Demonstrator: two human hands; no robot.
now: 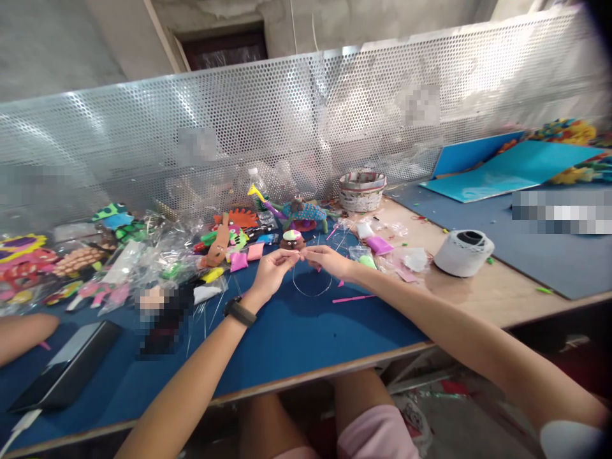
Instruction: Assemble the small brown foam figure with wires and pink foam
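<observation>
Left hand (273,273), right hand (329,260) meeting at fingertips (pinching anything? can't tell); brown figure (291,244) sitting eleven o'clock, nearer left.

Mid-frame, a figurine (292,242) is just beyond the left hand (276,269) and right hand (329,260), while on the table (291,347) a phone (67,363) lies lower left, a roll (463,256) stands at right, and a basket (362,199) behind, before the panel (268,115).

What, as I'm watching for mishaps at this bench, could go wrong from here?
The thin strand looping below the left hand and right hand might get caught as they move. The brown figure is close by the hands, so a jerk could bump it. The pink stick lies near the right forearm, which might knock it.
</observation>
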